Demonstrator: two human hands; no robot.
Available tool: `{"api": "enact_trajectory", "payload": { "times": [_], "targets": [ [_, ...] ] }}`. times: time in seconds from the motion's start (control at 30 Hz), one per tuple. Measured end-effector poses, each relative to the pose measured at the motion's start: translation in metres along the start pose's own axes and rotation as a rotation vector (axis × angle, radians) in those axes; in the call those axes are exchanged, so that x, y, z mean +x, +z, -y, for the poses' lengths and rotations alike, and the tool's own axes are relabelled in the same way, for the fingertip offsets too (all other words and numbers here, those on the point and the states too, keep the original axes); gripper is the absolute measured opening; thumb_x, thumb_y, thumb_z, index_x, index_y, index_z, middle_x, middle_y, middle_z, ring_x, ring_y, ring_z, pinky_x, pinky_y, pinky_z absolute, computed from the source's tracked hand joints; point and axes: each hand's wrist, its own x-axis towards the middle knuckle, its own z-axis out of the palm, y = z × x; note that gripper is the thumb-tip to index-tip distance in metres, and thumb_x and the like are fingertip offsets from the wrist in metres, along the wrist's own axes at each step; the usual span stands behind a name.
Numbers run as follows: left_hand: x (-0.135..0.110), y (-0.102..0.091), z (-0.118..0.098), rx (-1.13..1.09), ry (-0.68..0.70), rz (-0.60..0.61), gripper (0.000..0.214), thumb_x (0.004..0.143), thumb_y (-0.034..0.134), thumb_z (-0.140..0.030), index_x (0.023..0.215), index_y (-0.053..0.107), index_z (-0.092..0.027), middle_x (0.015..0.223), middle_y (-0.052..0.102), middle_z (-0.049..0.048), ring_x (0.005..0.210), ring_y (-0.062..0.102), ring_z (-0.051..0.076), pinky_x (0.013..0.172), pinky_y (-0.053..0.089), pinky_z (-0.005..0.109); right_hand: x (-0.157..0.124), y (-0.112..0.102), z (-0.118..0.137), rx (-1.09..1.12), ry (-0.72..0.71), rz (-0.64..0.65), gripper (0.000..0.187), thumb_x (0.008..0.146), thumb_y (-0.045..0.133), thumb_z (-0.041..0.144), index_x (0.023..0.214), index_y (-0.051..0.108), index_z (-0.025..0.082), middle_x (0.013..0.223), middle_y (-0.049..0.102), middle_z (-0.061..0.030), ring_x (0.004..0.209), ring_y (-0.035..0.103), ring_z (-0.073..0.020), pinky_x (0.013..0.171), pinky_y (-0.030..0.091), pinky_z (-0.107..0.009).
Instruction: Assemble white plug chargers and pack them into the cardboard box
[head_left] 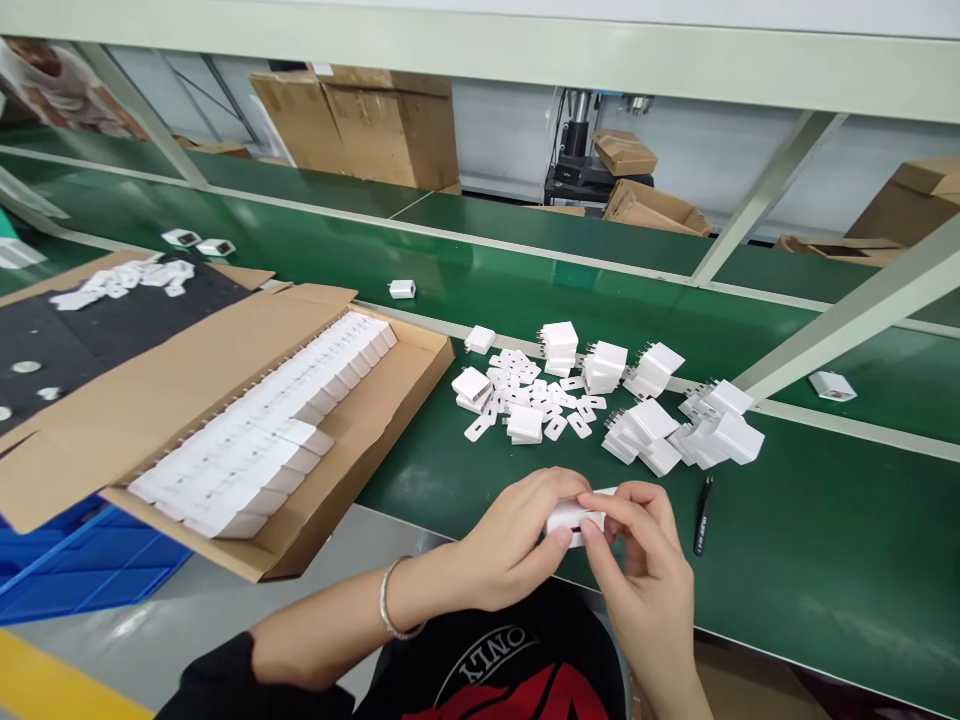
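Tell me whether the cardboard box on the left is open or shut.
Open: the cardboard box has its flaps folded out, and rows of white chargers show inside.

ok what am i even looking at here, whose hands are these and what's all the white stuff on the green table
This is one picture from a camera worn on a person's head, looking forward and down, so the two bare hands at the bottom are that person's own. There is no machine arm.

The left hand, with a bracelet on its wrist, and the right hand together hold one small white plug-like block between their fingers.

The green surface is a long workbench. On it lie a pile of the same white blocks, many small flat white pieces, and a black pen-like tool. To the left, an open cardboard box holds neat rows of white blocks. Another person shows at the top left corner.
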Motion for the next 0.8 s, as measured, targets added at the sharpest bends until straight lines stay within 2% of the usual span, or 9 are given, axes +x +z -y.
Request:
{"api": "enact_trajectory", "payload": {
  "times": [0.07, 0.17, 0.27, 0.33, 0.43, 0.5, 0.57, 0.63, 0.8],
  "targets": [
    [-0.001, 0.003, 0.000, -0.031, 0.021, -0.039, 0.032, 0.117, 0.035, -0.039, 0.142, 0.048, -0.024, 0.132, 0.065, 0.0129, 0.115, 0.066, 0.025, 0.099, 0.055, 0.042, -0.002, 0.004, -0.008, 0.053, 0.050, 0.008, 0.021, 0.105, 0.069, 0.035, 0.125, 0.072, 0.028, 0.106, 0.060, -0.0048, 0.087, 0.062, -0.0154, 0.074, 0.056, -0.026],
    [-0.003, 0.005, 0.003, 0.000, 0.050, -0.087, 0.033, 0.117, 0.032, -0.042, 0.143, 0.044, -0.025, 0.136, 0.058, 0.0155, 0.129, 0.060, 0.028, 0.097, 0.057, 0.042, -0.004, 0.009, -0.018, 0.192, 0.140, 0.127, 0.037, 0.110, 0.061, 0.044, 0.143, 0.056, 0.029, 0.110, 0.067, -0.0049, 0.091, 0.066, -0.0168, 0.078, 0.059, -0.027],
    [-0.006, 0.008, 0.012, 0.074, 0.072, -0.093, 0.033, 0.116, 0.032, -0.044, 0.142, 0.041, -0.025, 0.133, 0.052, 0.0155, 0.124, 0.058, 0.028, 0.088, 0.058, 0.039, -0.004, 0.014, -0.024, 0.271, 0.184, 0.243, 0.037, 0.112, 0.054, 0.049, 0.140, 0.061, 0.026, 0.119, 0.072, -0.0069, 0.095, 0.070, -0.0177, 0.085, 0.061, -0.028],
    [-0.010, 0.011, 0.020, 0.093, 0.083, -0.107, 0.035, 0.116, 0.037, -0.048, 0.143, 0.040, -0.026, 0.133, 0.049, 0.0149, 0.114, 0.059, 0.025, 0.083, 0.057, 0.036, -0.003, 0.017, -0.027, 0.300, 0.186, 0.236, 0.038, 0.112, 0.055, 0.050, 0.135, 0.068, 0.024, 0.121, 0.073, -0.0081, 0.095, 0.072, -0.0183, 0.084, 0.061, -0.027],
    [-0.016, 0.016, 0.027, 0.074, 0.019, -0.160, 0.040, 0.114, 0.046, -0.052, 0.144, 0.039, -0.027, 0.136, 0.045, 0.0148, 0.120, 0.056, 0.027, 0.088, 0.057, 0.038, -0.002, 0.022, -0.036, 0.322, 0.143, 0.186, 0.037, 0.110, 0.059, 0.049, 0.133, 0.070, 0.022, 0.120, 0.075, -0.0090, 0.097, 0.074, -0.0187, 0.081, 0.062, -0.025],
    [-0.021, 0.019, 0.028, 0.017, -0.067, -0.190, 0.039, 0.115, 0.044, -0.051, 0.146, 0.040, -0.028, 0.137, 0.044, 0.0144, 0.125, 0.054, 0.027, 0.096, 0.056, 0.040, -0.004, 0.024, -0.042, 0.320, 0.104, 0.155, 0.035, 0.110, 0.062, 0.046, 0.135, 0.068, 0.023, 0.123, 0.075, -0.0088, 0.102, 0.076, -0.0184, 0.084, 0.062, -0.023],
    [-0.025, 0.022, 0.028, -0.054, -0.118, -0.199, 0.039, 0.117, 0.036, -0.050, 0.149, 0.044, -0.028, 0.134, 0.047, 0.0127, 0.121, 0.055, 0.025, 0.098, 0.054, 0.040, -0.006, 0.025, -0.046, 0.310, 0.084, 0.146, 0.033, 0.110, 0.063, 0.041, 0.139, 0.066, 0.026, 0.127, 0.075, -0.0072, 0.105, 0.076, -0.0164, 0.086, 0.061, -0.020],
    [-0.028, 0.025, 0.029, -0.092, -0.106, -0.198, 0.040, 0.119, 0.031, -0.047, 0.148, 0.052, -0.029, 0.127, 0.052, 0.0099, 0.113, 0.056, 0.022, 0.097, 0.052, 0.037, -0.009, 0.026, -0.049, 0.296, 0.076, 0.151, 0.033, 0.111, 0.062, 0.039, 0.142, 0.064, 0.030, 0.129, 0.074, -0.0054, 0.107, 0.075, -0.0146, 0.088, 0.060, -0.018],
    [-0.029, 0.030, 0.034, -0.104, -0.003, -0.274, 0.035, 0.118, 0.041, -0.036, 0.142, 0.066, -0.031, 0.113, 0.054, 0.0056, 0.102, 0.055, 0.017, 0.087, 0.050, 0.028, -0.015, 0.028, -0.050, 0.297, 0.096, 0.152, 0.034, 0.111, 0.062, 0.043, 0.142, 0.063, 0.031, 0.128, 0.074, -0.0047, 0.107, 0.074, -0.0146, 0.089, 0.060, -0.020]
  ]
}}
